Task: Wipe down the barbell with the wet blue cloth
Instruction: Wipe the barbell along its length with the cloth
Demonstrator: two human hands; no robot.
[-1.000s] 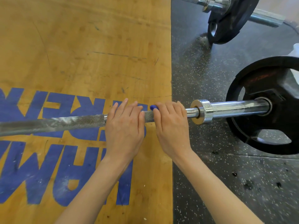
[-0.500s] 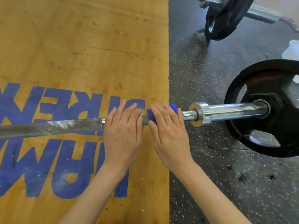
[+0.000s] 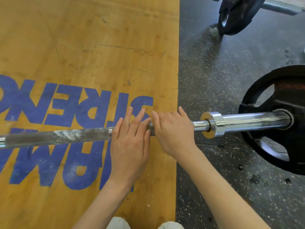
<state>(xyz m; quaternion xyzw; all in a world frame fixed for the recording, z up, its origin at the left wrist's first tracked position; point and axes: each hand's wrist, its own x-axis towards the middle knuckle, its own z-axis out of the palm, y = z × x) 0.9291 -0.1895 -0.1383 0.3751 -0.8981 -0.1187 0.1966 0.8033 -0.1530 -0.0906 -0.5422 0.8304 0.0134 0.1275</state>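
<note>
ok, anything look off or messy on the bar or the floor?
White chalky smears coat the grey knurled steel barbell shaft left of the left hand, still unwiped. The blue cloth isn't visible; possibly under the right hand. Nothing looks damaged or spilled.

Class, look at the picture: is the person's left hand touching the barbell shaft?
Touching. The head view shows the left hand lying flat across the barbell shaft, fingers straight, with the shaft disappearing under it.

Upside-down blue letters — perhaps "STREN", partly hidden, wooden platform (image 3: 82,47)
</note>
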